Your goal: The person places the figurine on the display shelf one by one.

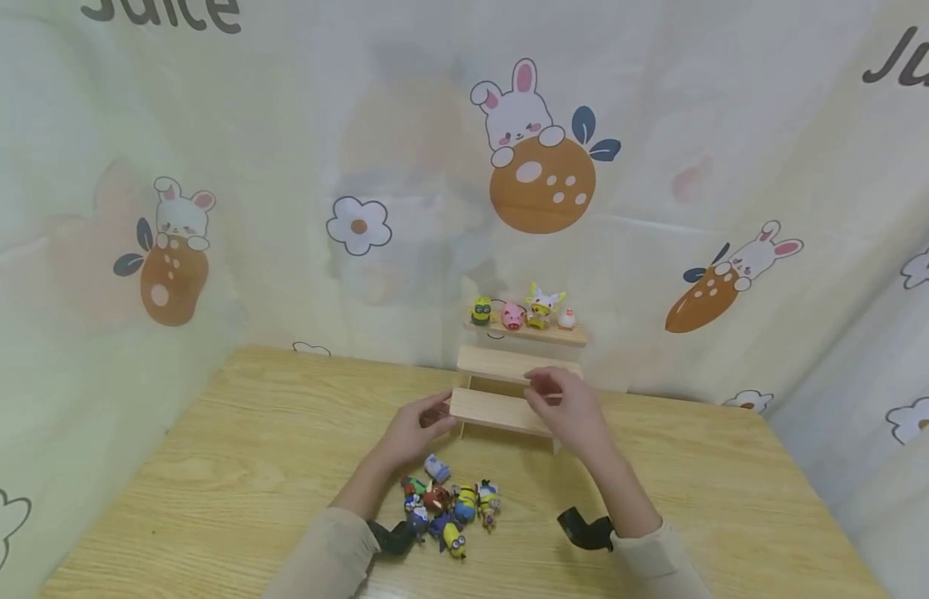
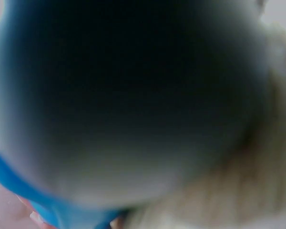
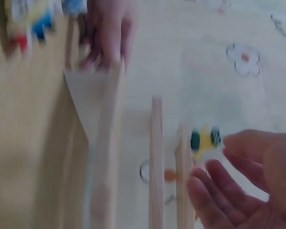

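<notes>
A small wooden three-step shelf (image 1: 490, 412) stands at the back middle of the table. Its top step carries a yellow minion figure (image 1: 481, 311), a pink pig (image 1: 512, 315), a yellow-and-white figure (image 1: 542, 304) and a tiny white one (image 1: 566, 318). My left hand (image 1: 419, 424) touches the left end of the lowest step with fairly straight fingers. My right hand (image 1: 565, 403) hovers over the right part of the lower steps, fingers relaxed, palm empty (image 3: 243, 191). In the right wrist view the shelf (image 3: 105, 143), the minion (image 3: 205, 140) and the left hand (image 3: 107, 33) appear blurred.
A pile of several small toy figures (image 1: 449, 507) lies on the wooden table (image 1: 210, 474) just in front of my wrists. A cartoon-printed curtain (image 1: 359, 166) closes off the back and sides. The left wrist view is blocked by a dark blur.
</notes>
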Demonstrator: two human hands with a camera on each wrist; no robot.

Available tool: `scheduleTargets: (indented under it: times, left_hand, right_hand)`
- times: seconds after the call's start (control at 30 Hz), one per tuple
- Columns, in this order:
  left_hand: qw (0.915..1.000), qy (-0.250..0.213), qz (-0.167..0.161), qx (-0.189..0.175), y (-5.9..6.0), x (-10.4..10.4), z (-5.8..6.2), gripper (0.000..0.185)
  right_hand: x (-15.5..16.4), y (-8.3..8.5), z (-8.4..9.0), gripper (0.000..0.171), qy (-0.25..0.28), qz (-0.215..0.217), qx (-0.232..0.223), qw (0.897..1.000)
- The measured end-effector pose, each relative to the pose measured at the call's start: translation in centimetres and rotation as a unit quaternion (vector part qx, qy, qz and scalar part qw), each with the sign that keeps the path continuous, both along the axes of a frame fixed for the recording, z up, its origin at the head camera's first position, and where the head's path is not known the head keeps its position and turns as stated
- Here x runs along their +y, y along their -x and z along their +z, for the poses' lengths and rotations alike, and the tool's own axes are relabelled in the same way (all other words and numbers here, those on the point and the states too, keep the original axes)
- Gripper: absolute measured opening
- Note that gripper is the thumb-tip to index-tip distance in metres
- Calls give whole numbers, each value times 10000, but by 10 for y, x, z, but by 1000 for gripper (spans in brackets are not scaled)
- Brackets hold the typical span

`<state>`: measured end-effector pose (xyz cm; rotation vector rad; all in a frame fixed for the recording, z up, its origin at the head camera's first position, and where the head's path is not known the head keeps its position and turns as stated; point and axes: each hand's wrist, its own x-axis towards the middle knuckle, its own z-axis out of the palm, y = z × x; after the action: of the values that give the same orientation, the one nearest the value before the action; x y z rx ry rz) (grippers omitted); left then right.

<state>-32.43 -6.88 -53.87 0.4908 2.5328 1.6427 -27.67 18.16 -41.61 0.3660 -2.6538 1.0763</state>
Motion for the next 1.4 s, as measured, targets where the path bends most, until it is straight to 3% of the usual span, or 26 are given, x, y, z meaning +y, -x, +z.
scheduleTargets:
  times: [0.13, 0.23, 0.33, 0.43, 0.57, 0.77, 0.9, 1.07, 1.23, 1.4]
  left_hand:
    - [10000, -43, -30, 8, 0, 1, -1, 62]
    - [10000, -43, -22, 7, 0, 1, 0, 61]
    - [10000, -72, -9, -17, -2, 1, 2, 60]
    - [10000, -96, 8, -2, -3, 1, 5, 59]
    - [10000, -45, 55, -32, -5, 2, 7, 58]
    - [9999, -65, 54, -64, -5, 2, 3, 58]
    - [9999, -72, 66, -61, -4, 2, 3, 59]
    - [10000, -44, 79, 18, -2, 2, 4, 61]
    - [10000, -53, 84, -6, -2, 2, 4, 61]
    - [9998, -177, 31, -47, -3, 2, 2, 59]
  right_hand:
    - [-16, -21, -14, 24, -654, 803, -587, 9929]
    - [-24, -33, -21, 33, -1231, 1557, -1189, 9729]
    - [-29, -41, -24, 48, -1795, 2019, -1627, 9490]
    - [-33, -48, -27, 59, -2400, 2211, -1591, 9318]
    - [-39, -52, -35, 61, -2854, 2262, -1327, 9218]
    - [-45, -56, -47, 53, -2992, 2125, -1108, 9236]
    - [-45, -53, -53, 45, -2959, 1949, -910, 9307]
    - [-41, -43, -60, 48, -2753, 1776, -820, 9412]
    - [-35, -35, -63, 47, -2255, 1538, -891, 9579]
    - [-34, -31, -60, 38, -1796, 1031, -308, 9778]
